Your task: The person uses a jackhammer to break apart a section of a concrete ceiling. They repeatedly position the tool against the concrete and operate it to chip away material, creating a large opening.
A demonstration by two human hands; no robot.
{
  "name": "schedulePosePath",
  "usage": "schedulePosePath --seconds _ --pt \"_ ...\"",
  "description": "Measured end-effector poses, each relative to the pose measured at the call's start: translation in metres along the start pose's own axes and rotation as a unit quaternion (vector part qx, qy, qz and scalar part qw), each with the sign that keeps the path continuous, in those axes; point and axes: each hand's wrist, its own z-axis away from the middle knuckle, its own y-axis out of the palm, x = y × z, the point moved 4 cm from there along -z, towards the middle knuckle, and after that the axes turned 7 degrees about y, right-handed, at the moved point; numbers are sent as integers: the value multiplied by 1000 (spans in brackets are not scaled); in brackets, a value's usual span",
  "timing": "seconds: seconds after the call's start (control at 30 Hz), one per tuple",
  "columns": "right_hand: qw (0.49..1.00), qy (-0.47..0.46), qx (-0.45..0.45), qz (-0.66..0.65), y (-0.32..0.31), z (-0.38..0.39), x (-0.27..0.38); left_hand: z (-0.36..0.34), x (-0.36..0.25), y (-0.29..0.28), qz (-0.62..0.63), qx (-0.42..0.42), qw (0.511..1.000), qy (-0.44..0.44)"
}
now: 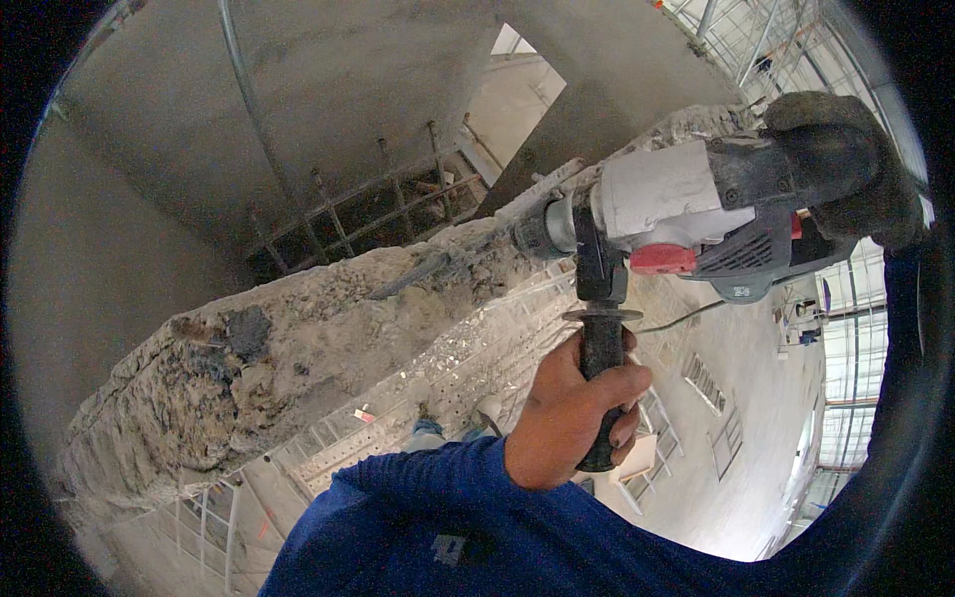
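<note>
A grey and black rotary hammer with a red switch is held level across my upper right. My bare left hand wraps round its black side handle. At the machine's rear, my right hand, in a dark glove, is closed about the back end; its fingers are partly hidden. The black chuck points left, over a rough, broken concrete edge. A dark, elongated streak lies on the concrete ahead of the chuck; whether it is a bit, I cannot tell.
Beyond the broken edge, a grid of bare rebar spans a dark opening. A metal pole rises against the grey wall. Below me are a perforated scaffold platform strewn with rubble, a ladder-like frame and the floor far down. A cable hangs from the machine.
</note>
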Motion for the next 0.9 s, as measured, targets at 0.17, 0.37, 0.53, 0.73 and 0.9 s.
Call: schedulePosePath --seconds 0.17,0.37,0.53,0.73,0.9 --pt "1000 -5 -2 -12 -2 -3 -16 -7 12 -10 -3 -27 1000 -1" --pt "988 84 22 -127 18 -15 -21 -3 13 -20 -28 -82 996 12" --pt "993 -33 -76 -87 39 10 -1 2 9 -36 -127 -75 989 -6" --pt "994 -27 -104 30 27 13 10 2 3 -24 -163 -79 982 52" --pt "993 78 -36 74 -8 15 -26 -7 11 11 -157 -63 984 60"
